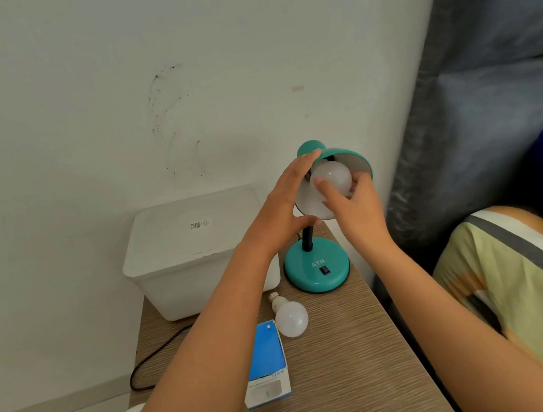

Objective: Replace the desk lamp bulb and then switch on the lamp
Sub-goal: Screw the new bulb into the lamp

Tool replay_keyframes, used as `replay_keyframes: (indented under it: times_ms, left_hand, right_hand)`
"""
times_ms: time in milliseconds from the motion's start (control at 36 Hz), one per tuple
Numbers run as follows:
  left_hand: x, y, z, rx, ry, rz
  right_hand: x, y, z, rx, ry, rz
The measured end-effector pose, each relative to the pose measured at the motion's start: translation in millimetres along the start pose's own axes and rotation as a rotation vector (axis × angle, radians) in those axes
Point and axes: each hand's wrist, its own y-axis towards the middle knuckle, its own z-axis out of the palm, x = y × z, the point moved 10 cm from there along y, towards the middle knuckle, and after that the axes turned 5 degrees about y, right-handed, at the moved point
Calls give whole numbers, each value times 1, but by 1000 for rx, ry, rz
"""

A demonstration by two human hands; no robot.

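A teal desk lamp stands at the back right of a wooden table, its round base carrying a black rocker switch. The shade is tipped toward me. My left hand cups the shade's left rim and holds it. My right hand grips a white bulb that sits inside the shade; its screw end is hidden. A second white bulb lies loose on the table in front of the base, beside a blue and white bulb box. The lamp is unlit.
A white plastic bin stands against the wall left of the lamp. A dark cord loops off the table's left edge. A bed with a striped cover and a grey headboard lies right of the table.
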Motion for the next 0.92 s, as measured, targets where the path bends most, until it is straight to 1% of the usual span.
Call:
replay_keyframes:
  times_ms: [56, 167, 222, 306, 444, 528, 639, 722, 833, 917]
  left_hand:
    - [0, 0, 0, -2, 0, 3]
    - [1, 0, 0, -1, 3, -1]
    - [0, 0, 0, -4, 1, 3]
    - [1, 0, 1, -2, 4, 1]
    - [1, 0, 0, -5, 7, 0]
    - [0, 1, 0, -6, 3, 1]
    - [1, 0, 0, -9, 1, 1]
    - [1, 0, 0, -4, 6, -2]
    - [0, 0, -1, -12, -11, 3]
    - [0, 0, 0, -2, -3, -3]
  right_hand:
    - [-2, 0, 0, 5, -4, 15]
    - [3, -1, -3, -32, 15, -14]
    - [-1, 0, -2, -17, 36, 1]
    - [1, -2, -4, -42, 1, -14]
    - [-1, 1, -2, -31, 43, 17]
    - [2, 0, -1, -33, 54, -3]
    - [-8, 0, 2, -13, 128, 77]
    - [-3, -2, -1, -47, 112, 51]
    - [-12, -1, -1, -31, 147, 114]
    - [0, -4, -4, -58, 82, 26]
